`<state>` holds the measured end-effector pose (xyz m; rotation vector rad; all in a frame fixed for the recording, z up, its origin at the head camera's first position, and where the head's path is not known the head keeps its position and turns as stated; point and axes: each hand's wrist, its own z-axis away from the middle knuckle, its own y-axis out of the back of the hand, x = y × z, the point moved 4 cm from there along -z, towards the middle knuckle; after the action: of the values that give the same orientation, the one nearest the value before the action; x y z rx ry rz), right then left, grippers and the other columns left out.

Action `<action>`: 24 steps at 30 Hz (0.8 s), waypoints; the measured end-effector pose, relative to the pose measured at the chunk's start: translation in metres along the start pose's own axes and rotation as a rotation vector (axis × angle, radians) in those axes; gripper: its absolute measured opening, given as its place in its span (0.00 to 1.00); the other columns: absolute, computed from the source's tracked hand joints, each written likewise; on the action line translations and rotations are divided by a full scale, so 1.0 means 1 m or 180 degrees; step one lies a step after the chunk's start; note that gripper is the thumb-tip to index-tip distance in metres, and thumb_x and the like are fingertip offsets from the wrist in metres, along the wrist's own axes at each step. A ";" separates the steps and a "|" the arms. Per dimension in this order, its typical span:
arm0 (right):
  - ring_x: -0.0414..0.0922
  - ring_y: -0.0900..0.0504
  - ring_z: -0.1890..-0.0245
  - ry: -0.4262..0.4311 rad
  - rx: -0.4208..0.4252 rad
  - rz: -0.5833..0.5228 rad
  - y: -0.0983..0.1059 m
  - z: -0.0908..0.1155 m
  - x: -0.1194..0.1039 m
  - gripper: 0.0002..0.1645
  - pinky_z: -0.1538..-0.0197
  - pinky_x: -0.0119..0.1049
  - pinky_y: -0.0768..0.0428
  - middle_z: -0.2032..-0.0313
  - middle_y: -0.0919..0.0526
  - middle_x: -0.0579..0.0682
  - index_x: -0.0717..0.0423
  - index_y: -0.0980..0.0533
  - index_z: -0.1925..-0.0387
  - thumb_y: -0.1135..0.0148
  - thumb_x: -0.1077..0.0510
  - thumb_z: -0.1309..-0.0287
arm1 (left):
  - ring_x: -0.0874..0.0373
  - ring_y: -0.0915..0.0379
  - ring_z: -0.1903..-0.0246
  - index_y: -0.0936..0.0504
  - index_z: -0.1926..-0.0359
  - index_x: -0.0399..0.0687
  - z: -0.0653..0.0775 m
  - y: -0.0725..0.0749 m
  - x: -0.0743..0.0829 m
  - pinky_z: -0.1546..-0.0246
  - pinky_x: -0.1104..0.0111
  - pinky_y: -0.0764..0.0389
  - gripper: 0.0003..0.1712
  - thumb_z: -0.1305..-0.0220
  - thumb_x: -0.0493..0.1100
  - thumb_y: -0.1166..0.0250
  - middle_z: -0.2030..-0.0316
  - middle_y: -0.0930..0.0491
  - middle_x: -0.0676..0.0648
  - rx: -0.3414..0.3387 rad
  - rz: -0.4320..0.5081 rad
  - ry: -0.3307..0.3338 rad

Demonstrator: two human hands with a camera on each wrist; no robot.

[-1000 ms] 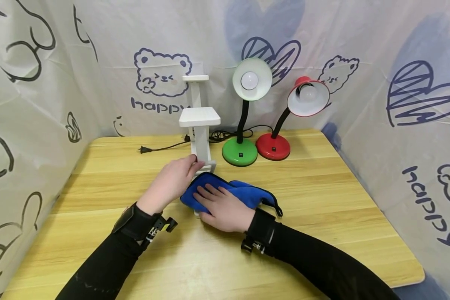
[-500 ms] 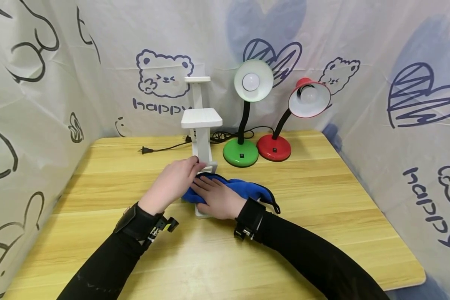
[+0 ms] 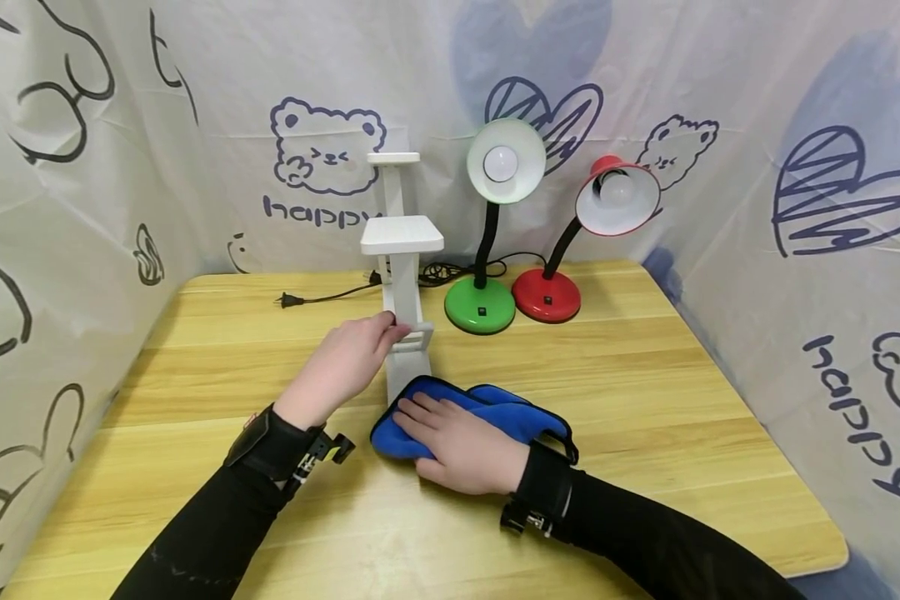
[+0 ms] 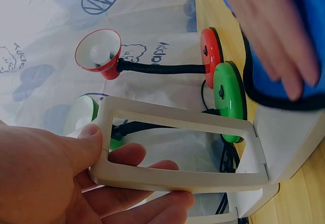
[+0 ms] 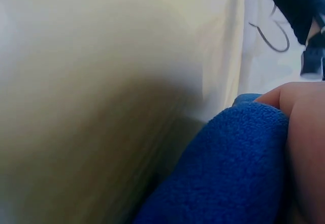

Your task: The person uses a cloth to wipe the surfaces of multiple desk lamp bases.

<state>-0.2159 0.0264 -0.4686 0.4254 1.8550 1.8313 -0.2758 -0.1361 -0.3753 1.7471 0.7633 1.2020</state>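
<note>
A white stand [image 3: 402,236] with two small raised platforms rises left of the table's middle. My left hand [image 3: 345,362] grips an upright frame low on it. In the left wrist view, thumb and fingers pinch the end of that rectangular white frame [image 4: 177,181], whose middle is a cut-out. A folded blue cloth [image 3: 521,421] with black edging lies over the stand's near base. On top of it my right hand [image 3: 465,446] presses flat, fingers stretched out. The plush blue cloth [image 5: 223,168] fills the lower right wrist view; the base under it is hidden.
Behind the cloth stand a green desk lamp [image 3: 480,305] and a red desk lamp [image 3: 547,294], both on bendy black necks. A black cable with a plug [image 3: 290,300] trails behind the stand. Printed curtains [image 3: 322,150] enclose the wooden table [image 3: 645,400].
My right hand and the cloth slid forward along the stand's base, then came back toward me, baring more of the base near the frame. The left hand keeps its hold.
</note>
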 end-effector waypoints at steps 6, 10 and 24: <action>0.48 0.51 0.25 -0.0004 -0.0027 0.0031 0.001 0.006 -0.006 0.37 0.28 0.48 0.45 0.25 0.47 0.48 0.49 0.49 0.25 0.56 0.42 0.29 | 0.56 0.31 0.78 0.26 0.62 0.53 0.000 0.000 0.000 0.76 0.64 0.31 0.20 0.24 0.59 0.57 0.75 0.26 0.51 -0.0003 -0.0007 -0.0034; 0.48 0.52 0.25 -0.0055 -0.0096 0.0042 0.002 -0.006 0.001 0.37 0.27 0.46 0.46 0.25 0.48 0.48 0.49 0.50 0.25 0.59 0.41 0.28 | 0.55 0.31 0.78 0.26 0.62 0.53 -0.001 0.000 0.000 0.76 0.64 0.31 0.20 0.24 0.59 0.57 0.76 0.26 0.51 0.0020 -0.0015 -0.0049; 0.48 0.50 0.25 -0.0543 -0.0127 0.0122 0.006 -0.067 0.036 0.37 0.27 0.45 0.46 0.25 0.48 0.49 0.51 0.50 0.25 0.63 0.39 0.28 | 0.57 0.32 0.80 0.27 0.64 0.52 0.001 0.000 -0.002 0.77 0.65 0.33 0.19 0.24 0.57 0.56 0.77 0.27 0.51 0.0059 -0.0030 -0.0129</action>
<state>-0.2831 -0.0094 -0.4686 0.5874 1.7040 1.7940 -0.2751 -0.1381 -0.3758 1.7757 0.7601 1.1532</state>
